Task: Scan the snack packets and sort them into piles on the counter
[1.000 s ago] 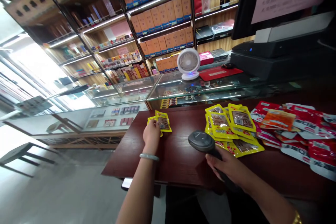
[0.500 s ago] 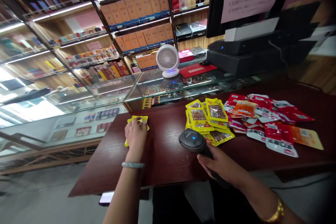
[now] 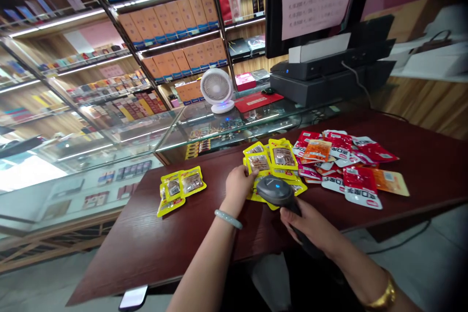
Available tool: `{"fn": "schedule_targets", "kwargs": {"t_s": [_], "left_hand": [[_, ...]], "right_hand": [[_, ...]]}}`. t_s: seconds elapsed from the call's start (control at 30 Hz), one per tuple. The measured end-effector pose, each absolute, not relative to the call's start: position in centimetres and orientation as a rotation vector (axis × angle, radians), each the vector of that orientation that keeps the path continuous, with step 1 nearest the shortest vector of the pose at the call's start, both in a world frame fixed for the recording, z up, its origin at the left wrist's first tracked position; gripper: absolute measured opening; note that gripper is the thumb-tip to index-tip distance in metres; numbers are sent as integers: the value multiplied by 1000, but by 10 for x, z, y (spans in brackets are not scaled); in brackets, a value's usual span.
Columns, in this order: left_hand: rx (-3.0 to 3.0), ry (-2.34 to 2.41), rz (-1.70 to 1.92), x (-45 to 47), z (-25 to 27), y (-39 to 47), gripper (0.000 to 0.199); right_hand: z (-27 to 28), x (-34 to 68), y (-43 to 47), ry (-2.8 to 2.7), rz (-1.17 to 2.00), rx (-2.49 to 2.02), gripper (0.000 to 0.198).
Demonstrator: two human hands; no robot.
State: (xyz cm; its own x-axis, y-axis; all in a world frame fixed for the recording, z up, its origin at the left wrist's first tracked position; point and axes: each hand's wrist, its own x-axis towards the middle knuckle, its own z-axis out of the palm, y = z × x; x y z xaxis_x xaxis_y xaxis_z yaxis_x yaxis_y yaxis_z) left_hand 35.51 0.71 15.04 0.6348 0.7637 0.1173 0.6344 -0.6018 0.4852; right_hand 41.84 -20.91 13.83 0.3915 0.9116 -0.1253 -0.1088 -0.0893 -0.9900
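Note:
At the left edge of a pile of yellow snack packets (image 3: 283, 156), my left hand (image 3: 239, 186) has its fingers bent in, pinching the edge of a packet (image 3: 258, 162); the fingertips are partly hidden. My right hand (image 3: 310, 224) is wrapped around the handle of a black barcode scanner (image 3: 276, 191). Its head, with a blue light on top, hangs over the near side of that pile. Several more yellow packets (image 3: 192, 181) lie in a small group to the left on the dark red table (image 3: 208, 234).
Red, white and orange packets (image 3: 360, 185) are heaped on the right. Behind the table stand a glass counter (image 3: 237, 129), a white fan (image 3: 217, 87) and a monitor with a paper notice (image 3: 316, 0). A phone (image 3: 133, 297) shows at the table's near edge.
My left hand has left the packets on the left and moved right to the yellow pile. The scanner stays in my right hand, now nearer the pile. The view has turned rightward.

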Motion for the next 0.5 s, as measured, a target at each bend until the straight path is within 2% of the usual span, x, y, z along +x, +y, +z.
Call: {"fn": "schedule_targets", "kwargs": {"t_s": [0.23,0.5], "left_hand": [[2114,1011,631,324,141,8,23],[1862,1000,739,273,129,0,30]], "right_hand": [[138,421,-208,-799,1002,-1377,49],[139,411,-189,-737,980,-1291,44]]}}
